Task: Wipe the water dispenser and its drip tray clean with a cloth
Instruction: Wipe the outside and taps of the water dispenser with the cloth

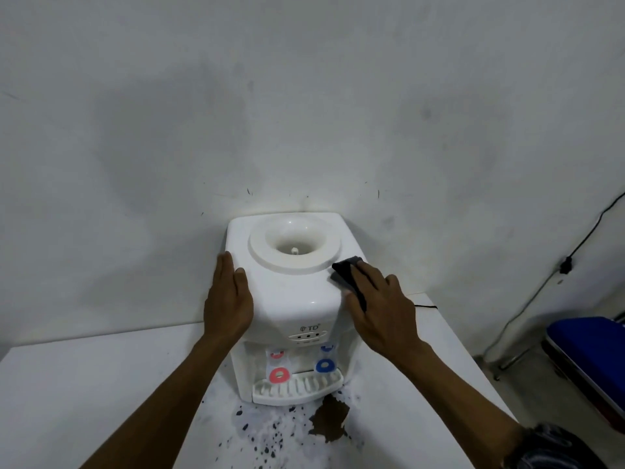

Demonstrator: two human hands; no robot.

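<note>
A white tabletop water dispenser (291, 286) stands against the wall, its round bottle well on top with no bottle in it. Its slotted drip tray (297, 389) juts out at the bottom front, under a red tap (279, 375) and a blue tap (325, 366). My left hand (230, 296) lies flat against the dispenser's left upper side. My right hand (380, 306) presses a dark grey cloth (346, 270) onto the top right corner, just outside the well's rim.
The dispenser sits on a white table (101, 384) with dark speckles and a brown patch (329, 423) in front of the tray. A black cable (581, 242) runs down the wall at right. A blue chair (588, 353) stands beside the table's right edge.
</note>
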